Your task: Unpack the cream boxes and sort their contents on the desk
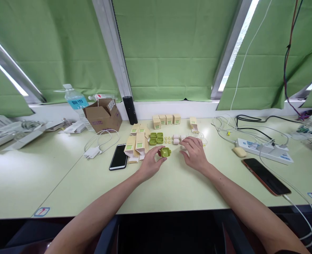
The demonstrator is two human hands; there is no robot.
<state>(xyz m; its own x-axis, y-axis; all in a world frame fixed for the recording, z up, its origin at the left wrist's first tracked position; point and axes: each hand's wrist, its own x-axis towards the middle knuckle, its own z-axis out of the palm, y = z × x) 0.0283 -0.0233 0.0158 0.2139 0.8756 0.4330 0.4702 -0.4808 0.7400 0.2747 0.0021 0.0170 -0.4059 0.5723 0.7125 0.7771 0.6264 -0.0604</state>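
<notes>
My left hand pinches a small green square case between thumb and fingers; its hollow side faces up. Past it, several matching green cases stand together on the table. Small yellow pieces lie beside them in a little group. My right hand hovers low at the right, thumb apart from its curved fingers. Its fingertips are close to the pale pink rounded pieces and partly cover others; whether they touch one is hidden. Opened cream boxes lie left of the cases.
Small closed cream boxes stand in a row at the back, with an opened one to the right. A phone lies at left, another phone at right by a power strip. A cardboard box stands back left.
</notes>
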